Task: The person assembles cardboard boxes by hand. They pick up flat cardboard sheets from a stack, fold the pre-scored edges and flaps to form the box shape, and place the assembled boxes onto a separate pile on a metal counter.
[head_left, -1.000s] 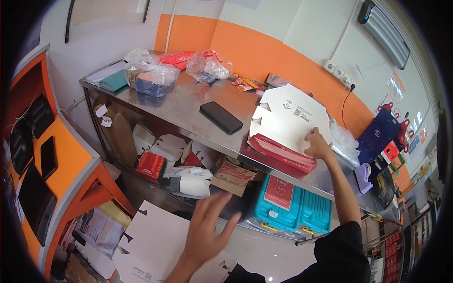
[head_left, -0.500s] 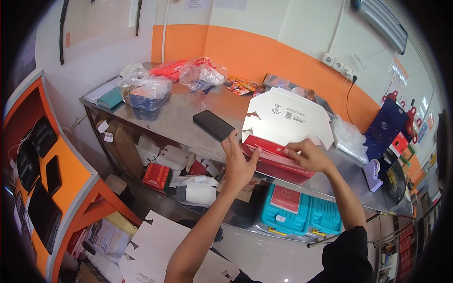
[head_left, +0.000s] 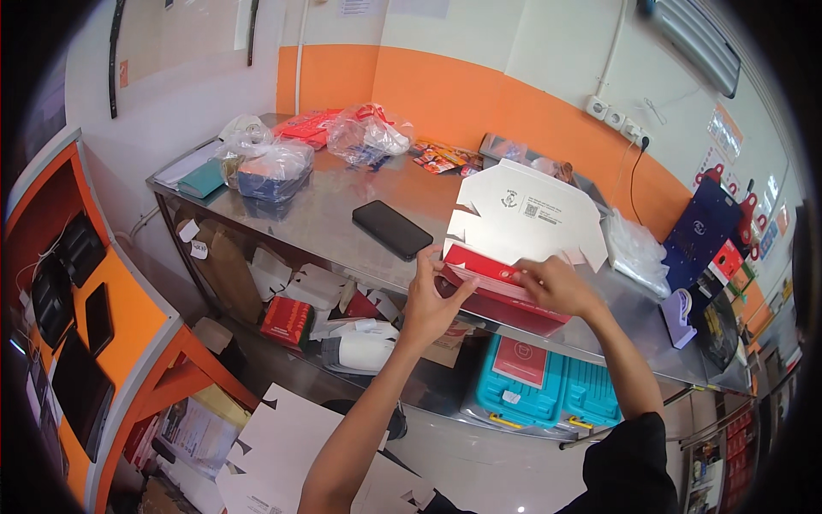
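A partly folded cardboard box (head_left: pixel 524 214), white on the upright panel and red along its front, lies at the near edge of the metal table. My left hand (head_left: pixel 435 300) grips its front left corner, the fingers at the side and the thumb across the red front wall (head_left: pixel 505 304). At the right part of that wall is my right hand (head_left: pixel 556 287), its fingers bent over the red edge; they are slightly blurred and their tips are partly hidden. A black smartphone (head_left: pixel 392 230) lies flat on the table just left of the box.
Clear plastic bags (head_left: pixel 274 167) with goods stand along the back of the metal table (head_left: pixel 321 201). A bundle of clear plastic (head_left: pixel 635 248) and a lilac tape dispenser (head_left: pixel 678 319) sit at the right. Below are turquoise lidded bins (head_left: pixel 522 390); flat white cardboard (head_left: pixel 287 445) leans near me.
My left hand has closed in on the box's left corner, its fingers lower and away from the phone. My right hand's fingers have curled and shifted slightly along the red edge.
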### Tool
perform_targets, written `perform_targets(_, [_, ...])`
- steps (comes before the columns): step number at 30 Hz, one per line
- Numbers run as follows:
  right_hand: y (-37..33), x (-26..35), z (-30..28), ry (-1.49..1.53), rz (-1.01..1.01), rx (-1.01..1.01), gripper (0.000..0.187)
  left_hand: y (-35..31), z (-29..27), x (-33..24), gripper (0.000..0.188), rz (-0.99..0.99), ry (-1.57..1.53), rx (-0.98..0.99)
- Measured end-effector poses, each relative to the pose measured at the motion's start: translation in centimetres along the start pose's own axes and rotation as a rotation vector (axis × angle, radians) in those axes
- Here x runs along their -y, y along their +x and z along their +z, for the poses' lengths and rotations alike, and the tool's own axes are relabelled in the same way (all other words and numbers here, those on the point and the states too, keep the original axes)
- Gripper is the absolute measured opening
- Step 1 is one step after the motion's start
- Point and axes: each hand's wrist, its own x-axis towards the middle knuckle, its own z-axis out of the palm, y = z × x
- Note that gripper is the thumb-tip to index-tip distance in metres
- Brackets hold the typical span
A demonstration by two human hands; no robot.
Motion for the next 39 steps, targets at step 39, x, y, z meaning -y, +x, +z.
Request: perform_targets(39, [-7.2, -7.7, 4.4, 0.393, 0.564, -0.609, 0.047, -4.4, 4.3, -4.0, 0.06, 0.772, 1.183, 0.223])
